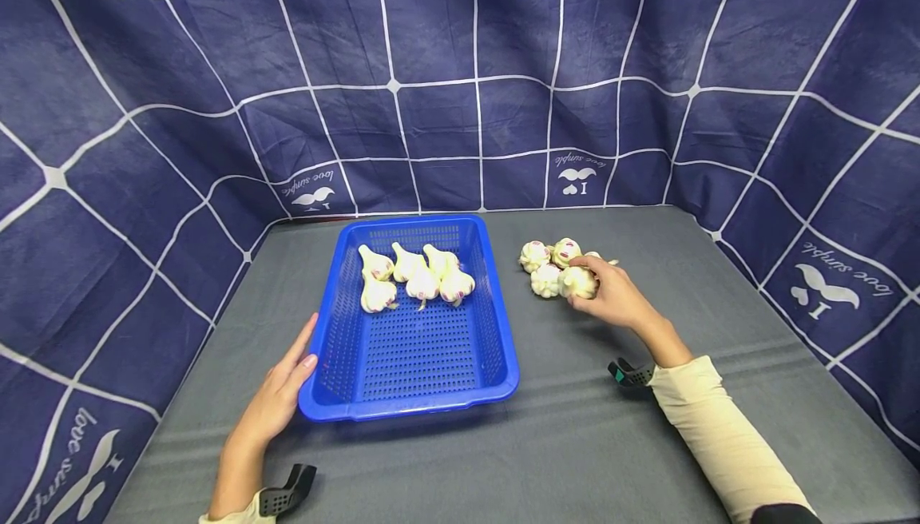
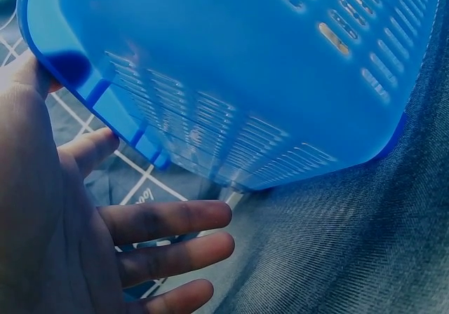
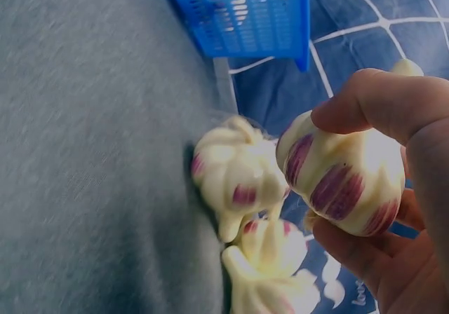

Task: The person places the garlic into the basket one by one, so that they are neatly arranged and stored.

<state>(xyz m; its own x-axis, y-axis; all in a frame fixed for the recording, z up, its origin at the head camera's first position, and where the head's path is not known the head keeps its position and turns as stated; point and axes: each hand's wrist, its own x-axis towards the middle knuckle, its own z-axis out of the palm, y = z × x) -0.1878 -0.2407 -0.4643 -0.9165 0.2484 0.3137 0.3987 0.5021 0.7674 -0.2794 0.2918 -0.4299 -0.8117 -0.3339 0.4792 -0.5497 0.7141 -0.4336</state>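
Observation:
My right hand (image 1: pixel 614 298) pinches a white garlic bulb (image 3: pixel 344 181) with purple patches between thumb and fingers. Several more garlic bulbs (image 1: pixel 545 280) lie clustered on the table beside it, partly hidden by that hand in the head view. To the left stands a blue plastic basket (image 1: pixel 410 410) with slotted walls. Inside, several garlic bulbs (image 1: pixel 377 294) are grouped toward its far half. At the basket's near left corner is my left hand (image 1: pixel 276 396); its thumb and index finger touch the rim, while the other fingers extend straight below it in the left wrist view.
The grey tabletop (image 1: pixel 575 428) spreads around the basket and the bulbs. A dark blue curtain (image 1: pixel 431 125) with white grid lines encloses the table at the back and both sides. Each wrist wears a black strap (image 1: pixel 632 374).

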